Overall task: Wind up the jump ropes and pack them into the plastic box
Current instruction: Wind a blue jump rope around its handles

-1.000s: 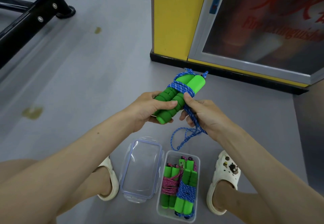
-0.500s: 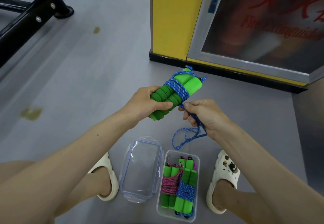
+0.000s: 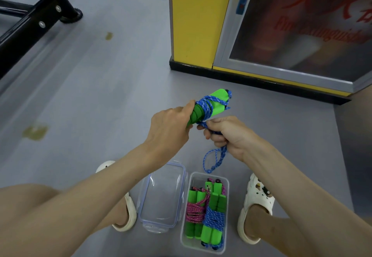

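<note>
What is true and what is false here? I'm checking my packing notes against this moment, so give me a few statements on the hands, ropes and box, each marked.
1. The left hand grips the green handles, which are partly wrapped in blue cord. True.
2. The right hand is empty. False: it holds the loose blue cord, whose end hangs below it.
3. The plastic box holds a wound pink rope and a wound blue rope. True.
4. The lid is snapped onto the box. False: it lies on the floor beside the box, on the person's left.
</note>
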